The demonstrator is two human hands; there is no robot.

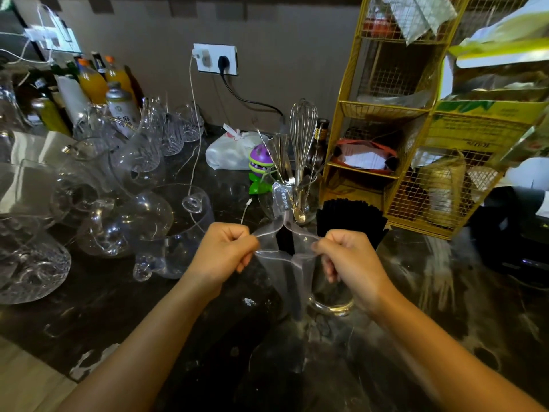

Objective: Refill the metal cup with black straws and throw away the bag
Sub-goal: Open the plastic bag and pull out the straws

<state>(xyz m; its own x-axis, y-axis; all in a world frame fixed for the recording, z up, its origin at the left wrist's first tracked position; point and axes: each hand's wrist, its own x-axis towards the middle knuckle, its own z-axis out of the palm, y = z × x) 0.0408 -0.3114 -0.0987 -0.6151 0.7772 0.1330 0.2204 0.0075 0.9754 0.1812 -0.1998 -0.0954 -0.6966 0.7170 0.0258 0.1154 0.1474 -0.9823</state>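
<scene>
Both my hands pinch the top of a clear plastic bag point(289, 263) and hold it stretched between them. My left hand point(225, 251) grips its left edge and my right hand point(347, 260) grips its right edge. Dark straws show inside the bag. A bundle of black straws point(352, 220) stands upright just behind my right hand. Below my right hand, the shiny base of the metal cup point(332, 306) rests on the dark counter; my hand and the bag hide its upper part.
Several glass jugs and bowls point(142, 215) crowd the counter on the left. A glass jar with a whisk and spoons point(292, 197) stands behind the bag. A yellow wire rack point(395, 173) rises at the right. A white tied bag point(228, 151) and toy lie farther back.
</scene>
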